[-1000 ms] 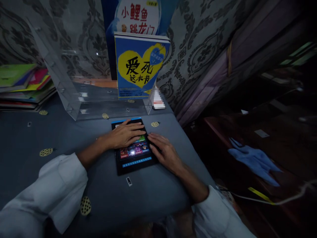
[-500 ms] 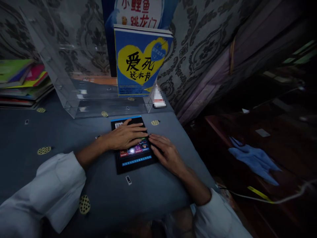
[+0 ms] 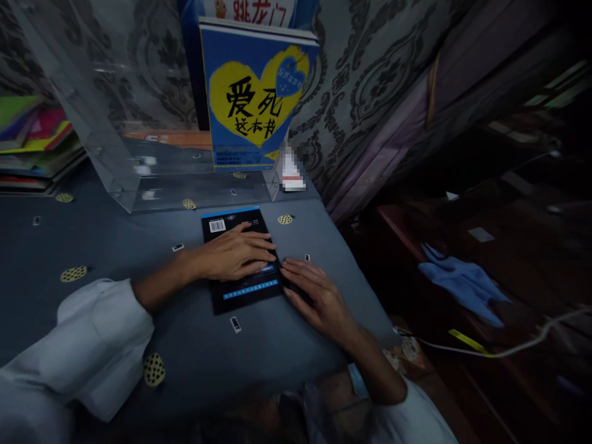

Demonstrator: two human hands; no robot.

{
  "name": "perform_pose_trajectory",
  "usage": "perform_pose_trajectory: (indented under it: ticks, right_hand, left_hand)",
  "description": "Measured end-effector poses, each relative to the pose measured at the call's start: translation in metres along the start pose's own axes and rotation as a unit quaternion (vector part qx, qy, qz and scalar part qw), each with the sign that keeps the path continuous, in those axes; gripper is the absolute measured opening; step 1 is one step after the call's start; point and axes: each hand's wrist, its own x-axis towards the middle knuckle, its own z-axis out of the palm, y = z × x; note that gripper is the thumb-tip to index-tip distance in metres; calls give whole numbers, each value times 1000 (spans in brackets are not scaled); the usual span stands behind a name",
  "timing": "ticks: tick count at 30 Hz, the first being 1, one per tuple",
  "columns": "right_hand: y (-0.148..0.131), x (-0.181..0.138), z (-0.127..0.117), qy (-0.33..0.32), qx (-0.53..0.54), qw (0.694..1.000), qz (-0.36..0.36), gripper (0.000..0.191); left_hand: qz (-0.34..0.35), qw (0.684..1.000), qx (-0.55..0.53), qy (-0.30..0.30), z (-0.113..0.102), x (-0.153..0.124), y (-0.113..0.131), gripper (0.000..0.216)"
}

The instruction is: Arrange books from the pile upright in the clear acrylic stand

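A thin black book point(image 3: 217, 296) with a blue top edge, a barcode and a blue text strip lies flat on the grey patterned tablecloth point(image 3: 185, 351). My left hand point(image 3: 231, 253) rests palm down across its middle, fingers stretched out to the right, hiding part of the cover. Beside the book's right edge is my right hand point(image 3: 317, 293), its fingers extended and slightly bent, fingertips at or very near that edge. Neither hand grasps anything.
Behind the book, a clear acrylic stand point(image 3: 115, 185) holds a blue book with a yellow heart point(image 3: 254, 92). Colourful books point(image 3: 32, 142) are stacked at the far left. Past the table's right edge lie a blue cloth point(image 3: 462, 283) and a white cable point(image 3: 518, 348).
The view has shifted slightly, so the scene sits a little higher and further left. My left hand lies lower on the book, uncovering the barcode; my right hand is slightly further from its edge.
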Motion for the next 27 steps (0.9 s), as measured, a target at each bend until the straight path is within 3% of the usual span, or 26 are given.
perform_pose_trajectory:
  ticks: [7,14,27]
  right_hand:
    - [-4,-4,0,28,-17,999,-34,34]
    - [-6,-3,-1,50,-5,998,-41,27]
    - [-11,0,-3,61,19,998,-29,17]
  left_hand:
    - [20,999,35,11,0,2,11,30]
    - [34,999,14,-1,-3,2,20,30]
    - [55,995,75,-23,-8,3,39,27]
